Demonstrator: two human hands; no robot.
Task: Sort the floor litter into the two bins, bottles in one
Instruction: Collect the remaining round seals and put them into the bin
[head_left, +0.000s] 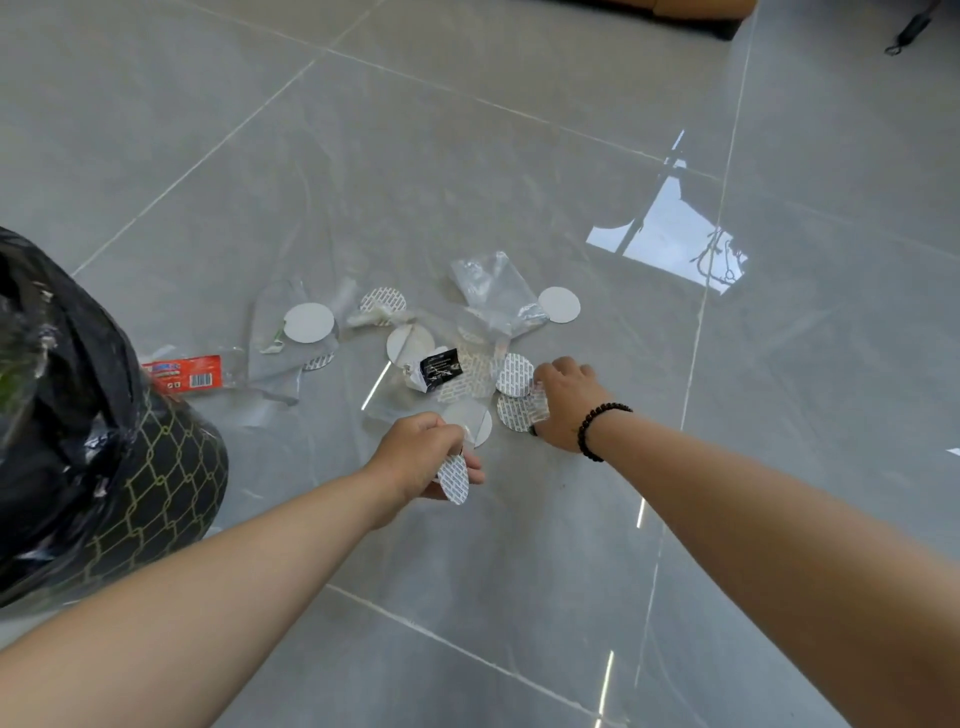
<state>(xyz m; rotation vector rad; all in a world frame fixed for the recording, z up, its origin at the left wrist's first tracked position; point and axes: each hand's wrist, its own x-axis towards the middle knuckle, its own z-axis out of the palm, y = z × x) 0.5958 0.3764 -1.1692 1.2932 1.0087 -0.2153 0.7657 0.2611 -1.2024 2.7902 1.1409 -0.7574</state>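
The left hand (421, 447) pinches a printed seal disc (453, 477); the right hand (563, 402) grasps another seal (540, 402) on the floor (467, 156). Remaining litter (441, 353) lies just beyond both hands.

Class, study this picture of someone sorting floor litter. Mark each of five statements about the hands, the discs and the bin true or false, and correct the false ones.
1. The left hand holds a printed round disc. True.
2. The right hand is raised high above the floor. False: it is down among the printed discs on the floor.
3. A beaded bracelet sits on the left wrist. False: it is on the right wrist.
4. A bin lined with a black bag stands at the left. True.
5. The red label lies inside the bin. False: it lies on the floor tiles beside it.
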